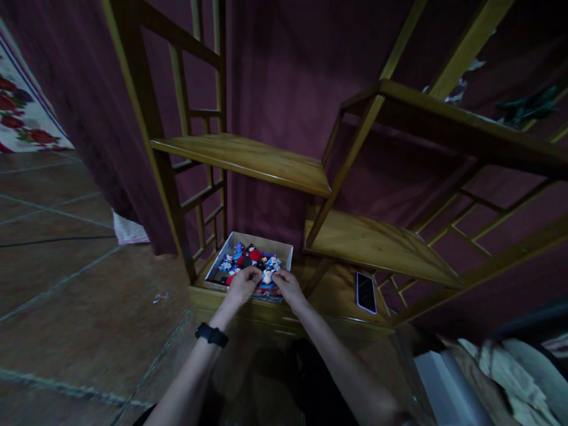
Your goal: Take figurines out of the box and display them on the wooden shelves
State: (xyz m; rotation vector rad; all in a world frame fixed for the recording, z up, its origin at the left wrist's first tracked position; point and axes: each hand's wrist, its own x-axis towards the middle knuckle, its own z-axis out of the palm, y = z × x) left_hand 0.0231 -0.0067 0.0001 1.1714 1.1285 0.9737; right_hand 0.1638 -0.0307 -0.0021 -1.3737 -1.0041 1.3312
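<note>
A shallow cardboard box [284, 251] stands on the low wooden shelf, with several small colourful figurines [254, 255] in blue, red, white and black lying inside. Over its front edge, a small white and blue figurine [267, 276] is pinched between both hands. My left hand [245, 284], with a black watch on its wrist, has its fingers closed at the figurine's left side. From the right, my right hand [287, 284] closes thumb and fingers on the same figurine. The fingers partly cover the figurine and the box's front wall.
A phone [366, 293] in a pale purple case lies on the low shelf to the right. Wooden shelf boards [248, 157] and uprights rise around the box. Behind hangs a dark red curtain [275, 71]. A white box [448, 387] and cloth lie at lower right.
</note>
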